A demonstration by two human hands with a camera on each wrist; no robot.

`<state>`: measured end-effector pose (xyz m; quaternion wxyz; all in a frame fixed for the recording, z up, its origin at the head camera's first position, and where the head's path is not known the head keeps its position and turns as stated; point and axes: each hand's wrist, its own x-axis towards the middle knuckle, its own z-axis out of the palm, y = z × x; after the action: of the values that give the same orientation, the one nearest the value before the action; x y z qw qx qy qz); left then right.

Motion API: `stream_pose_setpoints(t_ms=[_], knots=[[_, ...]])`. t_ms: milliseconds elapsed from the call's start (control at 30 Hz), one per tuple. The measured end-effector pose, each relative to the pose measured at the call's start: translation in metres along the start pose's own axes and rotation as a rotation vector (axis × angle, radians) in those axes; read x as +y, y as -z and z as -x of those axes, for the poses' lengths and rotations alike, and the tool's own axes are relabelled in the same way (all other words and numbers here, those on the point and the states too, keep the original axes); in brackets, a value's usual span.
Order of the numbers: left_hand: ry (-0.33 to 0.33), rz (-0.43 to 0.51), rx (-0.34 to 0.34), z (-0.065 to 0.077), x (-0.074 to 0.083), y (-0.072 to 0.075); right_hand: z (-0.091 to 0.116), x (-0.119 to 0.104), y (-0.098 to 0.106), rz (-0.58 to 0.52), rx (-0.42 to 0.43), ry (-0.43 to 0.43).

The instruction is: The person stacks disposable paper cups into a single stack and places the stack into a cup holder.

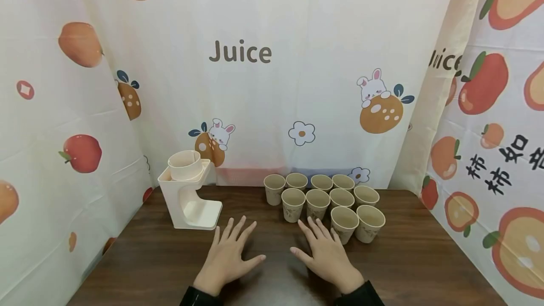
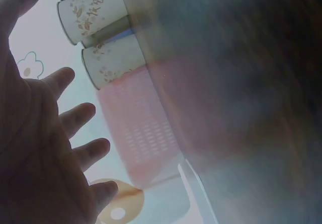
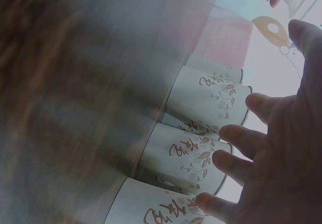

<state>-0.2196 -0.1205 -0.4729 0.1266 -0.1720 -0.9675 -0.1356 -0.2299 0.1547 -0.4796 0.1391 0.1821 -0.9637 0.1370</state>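
Both hands hover palm down over the front of the brown table with fingers spread. My left hand (image 1: pixel 227 256) holds nothing and lies just in front of a cream cup holder (image 1: pixel 170 197) whose top carries a round cup-like piece (image 1: pixel 185 166). Nothing is in my right hand (image 1: pixel 325 254) either; its fingertips overlap the nearest paper cups in the head view. Several beige paper cups stand upright, mouths up, in loose rows; one front cup (image 1: pixel 344 223) is close to the right fingers. Brown writing and leaves mark a cup (image 3: pixel 209 95) in the right wrist view.
The dark wood table (image 1: pixel 267 282) reaches back to a white curtain (image 1: pixel 255 93) printed with fruit, rabbits and the word Juice. More printed cloth (image 1: pixel 480 164) hangs along the right side, and a similar sheet (image 1: pixel 38 169) along the left. A pinkish patch (image 2: pixel 143 128) shows behind the cups.
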Motion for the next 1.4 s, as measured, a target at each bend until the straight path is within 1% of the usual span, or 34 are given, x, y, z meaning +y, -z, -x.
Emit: stream_pose_setpoints(t_ms=[367,500,633,700,800,933,1000,1100,1233,1300,1400], knots=[[0.032,0.019,-0.006,0.003,-0.006,0.001,0.000,0.000,-0.002,-0.009,-0.012,0.008],[0.063,0.012,-0.018,0.004,-0.013,0.004,-0.001,-0.001,-0.003,-0.023,-0.020,0.017],[0.092,0.020,-0.026,0.005,-0.021,0.008,-0.001,-0.003,-0.003,-0.042,-0.045,0.031],[0.105,0.025,-0.027,0.004,-0.027,0.012,-0.003,-0.005,-0.002,-0.045,-0.057,0.038],[0.115,0.039,-0.010,0.001,-0.036,0.021,-0.005,-0.007,-0.001,-0.057,-0.067,0.050],[0.114,0.039,0.046,-0.001,-0.050,0.035,-0.008,-0.010,-0.001,-0.068,-0.077,0.060],[0.133,0.026,0.070,0.000,-0.057,0.041,-0.008,-0.011,-0.003,-0.072,-0.088,0.065],[0.187,0.004,0.101,0.004,-0.071,0.050,-0.008,-0.012,-0.005,-0.082,-0.111,0.077],[0.263,0.001,0.102,0.013,-0.091,0.058,-0.007,-0.013,-0.007,-0.098,-0.130,0.105],[0.289,0.024,0.098,0.017,-0.100,0.061,-0.007,-0.013,-0.008,-0.101,-0.131,0.122],[0.317,0.106,0.100,0.024,-0.111,0.064,-0.007,-0.015,-0.008,-0.100,-0.130,0.142]])
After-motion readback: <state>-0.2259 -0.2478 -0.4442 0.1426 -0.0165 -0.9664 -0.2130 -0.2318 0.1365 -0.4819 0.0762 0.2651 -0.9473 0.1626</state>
